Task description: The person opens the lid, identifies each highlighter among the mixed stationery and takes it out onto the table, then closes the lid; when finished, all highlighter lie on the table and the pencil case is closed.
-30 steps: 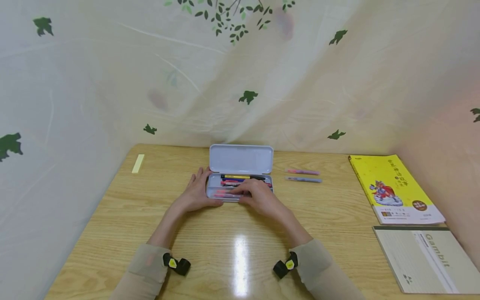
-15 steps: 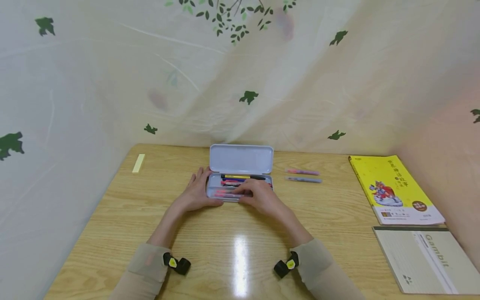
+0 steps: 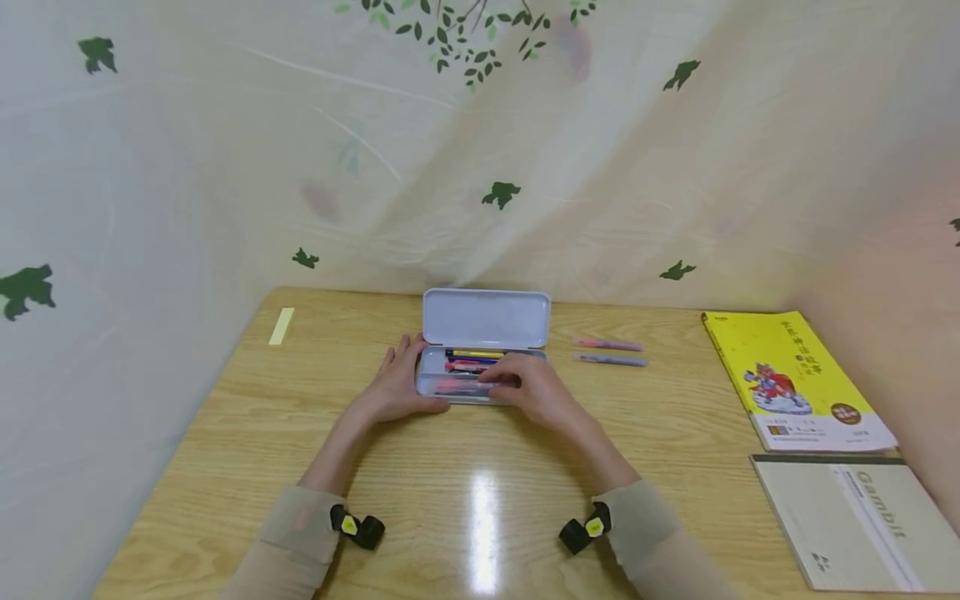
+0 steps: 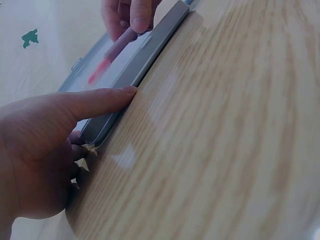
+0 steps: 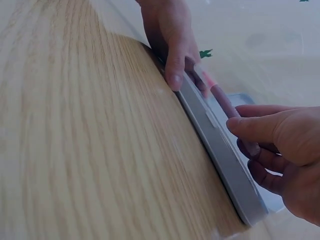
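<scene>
A light-blue pencil case stands with its lid up at the back of the table. Pens in yellow, blue and pink lie in its rear part. At the case's left end my left hand grips it, thumb along the front edge and fingers round the end. My right hand pinches a purple marker pen between thumb and fingers, over the front part of the case. The marker's pink tip end, under a clear cap, points left towards my left hand.
Two more markers, one pink-purple and one blue, lie right of the case. A yellow book and a Gambit notepad are at the right. A pale strip lies at the far left.
My right hand, still pinching the marker, has lifted slightly and shifted a little right from the front of the case. My left hand stays on the case; the view has shifted slightly.
</scene>
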`<state>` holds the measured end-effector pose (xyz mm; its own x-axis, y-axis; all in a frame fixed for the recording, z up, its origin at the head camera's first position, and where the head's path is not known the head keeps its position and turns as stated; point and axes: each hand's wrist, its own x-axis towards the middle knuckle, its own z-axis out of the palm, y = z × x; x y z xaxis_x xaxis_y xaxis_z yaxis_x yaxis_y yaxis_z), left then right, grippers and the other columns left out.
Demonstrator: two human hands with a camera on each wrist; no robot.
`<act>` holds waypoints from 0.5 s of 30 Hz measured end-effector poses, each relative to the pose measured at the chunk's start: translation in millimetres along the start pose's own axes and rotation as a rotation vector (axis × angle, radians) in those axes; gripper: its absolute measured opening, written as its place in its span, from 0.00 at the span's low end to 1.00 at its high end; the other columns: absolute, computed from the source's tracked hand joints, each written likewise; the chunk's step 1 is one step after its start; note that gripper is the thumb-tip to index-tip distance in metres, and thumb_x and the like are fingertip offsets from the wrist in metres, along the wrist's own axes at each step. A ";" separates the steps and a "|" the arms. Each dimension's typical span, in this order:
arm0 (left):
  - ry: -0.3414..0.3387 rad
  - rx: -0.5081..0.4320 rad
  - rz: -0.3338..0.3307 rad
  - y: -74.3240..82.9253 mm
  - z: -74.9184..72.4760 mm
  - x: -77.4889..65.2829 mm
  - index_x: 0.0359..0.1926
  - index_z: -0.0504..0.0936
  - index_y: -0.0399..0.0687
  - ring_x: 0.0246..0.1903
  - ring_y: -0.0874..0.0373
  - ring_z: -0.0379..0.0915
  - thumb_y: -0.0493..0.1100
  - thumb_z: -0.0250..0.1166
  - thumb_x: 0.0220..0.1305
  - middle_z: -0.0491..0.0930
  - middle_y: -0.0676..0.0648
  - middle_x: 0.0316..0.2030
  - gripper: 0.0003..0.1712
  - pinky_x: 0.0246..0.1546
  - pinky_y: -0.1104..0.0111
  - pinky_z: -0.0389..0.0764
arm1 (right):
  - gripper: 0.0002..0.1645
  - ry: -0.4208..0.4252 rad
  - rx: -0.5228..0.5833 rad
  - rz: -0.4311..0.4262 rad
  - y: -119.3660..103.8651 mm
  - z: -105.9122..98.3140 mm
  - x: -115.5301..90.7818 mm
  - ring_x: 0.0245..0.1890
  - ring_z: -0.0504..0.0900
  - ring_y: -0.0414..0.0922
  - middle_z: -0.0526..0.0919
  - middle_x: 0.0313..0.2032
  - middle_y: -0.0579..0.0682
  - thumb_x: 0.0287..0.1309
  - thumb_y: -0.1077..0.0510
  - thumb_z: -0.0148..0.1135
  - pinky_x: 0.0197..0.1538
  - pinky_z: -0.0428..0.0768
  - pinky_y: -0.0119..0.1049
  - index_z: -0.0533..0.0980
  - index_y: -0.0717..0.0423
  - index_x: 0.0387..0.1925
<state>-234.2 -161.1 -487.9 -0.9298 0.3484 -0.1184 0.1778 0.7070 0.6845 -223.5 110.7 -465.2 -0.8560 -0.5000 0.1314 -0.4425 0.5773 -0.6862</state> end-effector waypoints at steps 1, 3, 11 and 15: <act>0.000 -0.002 -0.001 0.3 -0.2 -0.3 0.80 0.49 0.45 0.82 0.34 0.28 0.57 0.79 0.50 0.45 0.32 0.81 0.66 0.82 0.40 0.33 | 0.10 0.008 0.000 -0.006 1.9 -2.8 -1.5 0.45 0.84 0.42 0.89 0.43 0.46 0.62 0.60 0.71 0.52 0.83 0.39 0.88 0.48 0.45; 0.002 -0.004 -0.001 0.8 -0.6 -0.6 0.80 0.49 0.45 0.82 0.34 0.28 0.57 0.80 0.50 0.45 0.32 0.81 0.66 0.82 0.41 0.33 | 0.11 0.023 0.001 -0.022 7.4 -9.6 -5.7 0.45 0.85 0.43 0.90 0.43 0.47 0.62 0.61 0.71 0.52 0.84 0.39 0.88 0.49 0.45; 0.007 -0.010 -0.001 2.4 -0.9 -1.3 0.81 0.48 0.45 0.82 0.34 0.29 0.56 0.80 0.50 0.46 0.32 0.81 0.67 0.82 0.40 0.33 | 0.12 0.088 -0.006 -0.029 40.5 -45.6 -31.6 0.45 0.86 0.44 0.90 0.44 0.49 0.61 0.65 0.70 0.50 0.86 0.37 0.88 0.51 0.45; 0.009 -0.013 0.005 2.7 -0.8 -1.5 0.80 0.49 0.45 0.82 0.34 0.29 0.56 0.80 0.49 0.47 0.33 0.81 0.67 0.82 0.40 0.33 | 0.12 0.132 -0.028 -0.025 56.4 -60.6 -41.4 0.43 0.87 0.45 0.91 0.41 0.48 0.58 0.67 0.71 0.50 0.86 0.35 0.88 0.52 0.43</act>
<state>-232.6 -160.2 -485.4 -0.9318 0.3462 -0.1091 0.1778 0.6974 0.6942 -229.1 203.1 -466.0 -0.8716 -0.4262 0.2421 -0.4696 0.5847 -0.6615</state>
